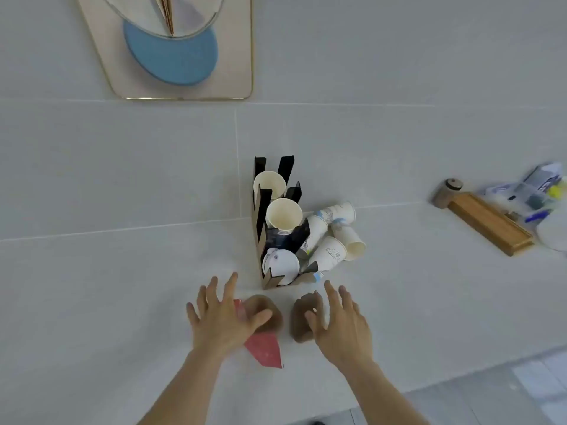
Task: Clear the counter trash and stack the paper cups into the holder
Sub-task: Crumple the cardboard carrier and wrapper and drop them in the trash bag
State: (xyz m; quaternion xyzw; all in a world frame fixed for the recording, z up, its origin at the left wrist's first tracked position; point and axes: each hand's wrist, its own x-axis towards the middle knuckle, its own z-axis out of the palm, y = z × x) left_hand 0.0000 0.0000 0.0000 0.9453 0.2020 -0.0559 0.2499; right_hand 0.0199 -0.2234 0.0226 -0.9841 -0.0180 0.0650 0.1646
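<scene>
A black and brown cup holder (260,228) stands on the white counter, with paper cups (283,214) upright in its slots and white lids (280,265) in the front slot. Several loose paper cups (336,240) lie tipped over against its right side. In front of it lie two brown crumpled paper wads, the left wad (265,312) and the right wad (302,320), plus a red wrapper (265,348). My left hand (225,320) hovers spread over the left wad and wrapper. My right hand (340,323) is spread over the right wad, touching it.
A wooden block (487,223) with a small round container (448,191) lies at the right, beside a pile of packets (534,191). On the wall hangs a framed panel (184,56) with a blue disc. The counter's front edge (460,372) runs lower right.
</scene>
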